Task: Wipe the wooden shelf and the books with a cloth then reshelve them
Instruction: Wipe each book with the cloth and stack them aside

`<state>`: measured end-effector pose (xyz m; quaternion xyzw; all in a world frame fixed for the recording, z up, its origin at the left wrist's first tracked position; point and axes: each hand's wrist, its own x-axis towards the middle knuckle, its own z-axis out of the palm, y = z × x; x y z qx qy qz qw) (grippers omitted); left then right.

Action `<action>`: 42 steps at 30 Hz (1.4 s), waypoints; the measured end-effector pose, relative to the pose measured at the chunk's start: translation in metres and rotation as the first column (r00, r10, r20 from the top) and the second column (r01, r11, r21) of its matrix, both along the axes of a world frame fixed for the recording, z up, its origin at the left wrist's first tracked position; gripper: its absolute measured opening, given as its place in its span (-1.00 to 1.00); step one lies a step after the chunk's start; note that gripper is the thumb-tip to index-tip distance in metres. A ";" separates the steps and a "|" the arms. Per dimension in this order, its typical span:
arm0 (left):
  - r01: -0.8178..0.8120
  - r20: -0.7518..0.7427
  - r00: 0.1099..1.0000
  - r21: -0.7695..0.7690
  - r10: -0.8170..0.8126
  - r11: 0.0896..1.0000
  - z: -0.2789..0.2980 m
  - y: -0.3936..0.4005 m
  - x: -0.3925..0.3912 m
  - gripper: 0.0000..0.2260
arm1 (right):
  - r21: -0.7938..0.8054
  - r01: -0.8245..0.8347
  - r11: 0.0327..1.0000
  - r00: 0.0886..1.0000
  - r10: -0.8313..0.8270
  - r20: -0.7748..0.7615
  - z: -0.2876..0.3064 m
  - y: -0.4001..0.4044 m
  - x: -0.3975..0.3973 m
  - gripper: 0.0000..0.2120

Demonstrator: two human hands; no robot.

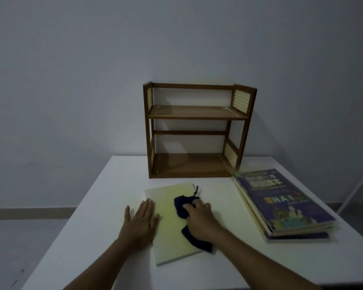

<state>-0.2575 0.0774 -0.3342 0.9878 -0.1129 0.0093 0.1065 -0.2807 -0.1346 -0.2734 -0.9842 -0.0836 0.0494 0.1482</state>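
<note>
Item 1: pale yellow-green book (169, 225), lying flat on white table (105, 206), front-centre, cover up, w/ no title visible. Sitting just in front of the shelf, apart from it.

Item 2: dark blue cloth (181, 207), bunched, lying on the book's cover twd its right side; a second part of it is showing lower down, under the right wrist, at the book's right edge. A short cord or loop is sticking out at the cloth's far end.

Item 3: right hand (198, 214), fingers curling over the cloth & gripping it, pressing it onto the cover.

Item 4: left hand (142, 219), lying flat, fingers straight & together, thumb out; palm down over the book's left edge, partly on the table. Holding nothing.

Item 5: wooden shelf (195, 130), dark brown, 2 tiers, standing upright at the table's far side against the wall. Both tiers are sitting bare. Side panels w/ light woven or perforated inserts.

Item 6: stack of books (281, 206), lying flat on the table's right side, just beside the shelf's right front corner. Top cover is purple-blue w/ yellow lettering & illustrated figures; several more are showing beneath it, count unclear.

Surroundings: plain grey-white wall (71, 80) behind; grey floor (19, 237) showing left of the table. Lighting is dim.
</note>
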 end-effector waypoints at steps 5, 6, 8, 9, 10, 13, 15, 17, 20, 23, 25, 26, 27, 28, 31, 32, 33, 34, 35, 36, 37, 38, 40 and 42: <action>0.012 0.007 1.000 0.062 -0.013 0.998 0.000 0.000 -0.001 0.05 | 0.049 -0.143 0.989 0.990 0.142 0.014 -0.018 0.054 -0.040 -0.45; 0.014 -0.001 1.000 0.065 -0.014 0.998 0.000 0.001 -0.001 0.00 | 0.049 -0.156 0.987 0.988 0.155 0.011 -0.019 0.055 -0.040 -0.47; 0.018 -0.014 1.000 0.064 -0.017 0.998 0.000 0.002 0.001 -0.15 | 0.047 -0.171 0.984 0.985 0.171 0.003 -0.019 0.048 -0.032 -0.50; 0.023 -0.022 1.000 0.064 -0.022 0.998 0.000 0.002 0.002 -0.21 | 0.035 -0.175 0.984 0.985 0.175 0.007 -0.019 0.042 -0.026 -0.50; 0.028 -0.029 0.999 0.065 -0.026 0.998 0.000 0.002 0.002 -0.25 | 0.020 -0.173 0.985 0.985 0.172 0.012 -0.018 0.035 -0.019 -0.50; 0.042 -0.031 0.999 0.070 -0.040 0.997 0.003 0.002 0.002 -0.13 | -0.011 -0.078 0.997 0.997 0.078 0.013 -0.013 0.011 0.006 -0.49; 0.039 -0.028 0.999 0.083 -0.037 0.996 0.004 0.002 0.002 0.02 | -0.017 0.046 0.999 0.999 -0.046 0.017 -0.010 -0.006 0.021 -0.50; 0.032 -0.026 0.999 0.084 -0.030 0.996 0.006 0.002 0.002 0.03 | -0.028 0.114 0.993 0.993 -0.114 0.013 -0.008 -0.012 0.030 -0.51; 0.029 -0.029 0.999 0.082 -0.026 0.996 0.005 0.000 0.002 0.02 | -0.083 0.104 0.991 0.994 -0.102 0.030 -0.010 0.001 0.025 -0.49; 0.013 -0.015 1.000 0.058 -0.012 0.998 0.000 0.002 0.002 0.02 | -0.075 0.028 0.997 0.999 -0.024 0.045 -0.014 0.030 0.009 -0.41; 0.023 -0.008 1.000 0.046 -0.022 0.999 -0.002 0.004 0.003 -0.03 | -0.047 -0.066 0.997 0.997 0.068 0.046 -0.017 0.050 -0.005 -0.36; 0.031 -0.009 0.999 0.048 -0.031 0.998 -0.003 0.004 0.003 -0.05 | -0.035 -0.108 0.993 0.993 0.110 0.046 -0.019 0.055 -0.009 -0.35; 0.039 -0.012 0.999 0.050 -0.039 0.998 -0.003 0.004 0.004 -0.05 | -0.025 -0.140 0.990 0.989 0.141 0.044 -0.020 0.057 -0.009 -0.35; 0.040 -0.012 0.999 0.043 -0.039 0.998 -0.003 0.004 0.004 -0.05 | -0.022 -0.161 0.987 0.986 0.162 0.043 -0.021 0.053 -0.005 -0.37; 0.027 -0.016 1.000 0.032 -0.027 0.999 -0.002 0.003 0.003 -0.05 | -0.068 -0.077 0.995 0.994 0.082 0.078 -0.017 0.026 0.023 -0.43; 0.023 -0.023 0.999 0.036 -0.022 0.999 -0.001 0.002 0.003 -0.05 | -0.074 0.030 0.997 0.996 -0.023 0.090 -0.016 0.017 0.034 -0.45; 0.015 -0.026 1.000 0.036 -0.014 0.999 0.000 0.001 0.002 -0.07 | -0.074 0.146 0.986 0.986 -0.139 0.096 -0.015 0.012 0.043 -0.46; 0.009 -0.027 1.000 0.037 -0.008 0.999 0.001 0.001 0.002 -0.09 | -0.068 0.234 0.970 0.969 -0.227 0.101 -0.014 0.011 0.049 -0.46; 0.008 -0.031 1.000 0.035 -0.006 0.999 0.002 0.000 0.001 -0.11 | -0.077 0.268 0.960 0.960 -0.259 0.106 -0.014 0.012 0.052 -0.46; 0.008 -0.037 0.999 0.035 -0.007 0.999 0.003 0.001 0.001 -0.10 | -0.087 0.260 0.962 0.962 -0.250 0.112 -0.015 0.017 0.055 -0.46; 0.009 -0.039 0.999 0.038 -0.007 0.999 0.003 0.001 0.001 -0.09 | -0.093 0.229 0.969 0.969 -0.218 0.114 -0.017 0.024 0.055 -0.45; 0.007 -0.031 1.000 0.042 -0.005 0.999 0.002 0.001 0.002 -0.07 | -0.095 0.174 0.980 0.980 -0.163 0.118 -0.017 0.031 0.054 -0.43; 0.007 -0.015 1.000 0.058 -0.006 0.998 0.000 0.002 0.002 -0.01 | -0.086 0.025 0.996 0.996 -0.017 0.092 -0.018 0.049 0.050 -0.41; 0.013 -0.010 1.000 0.085 -0.013 0.996 0.000 0.003 0.003 0.00 | -0.089 -0.121 0.989 0.989 0.128 0.072 -0.016 0.070 0.041 -0.45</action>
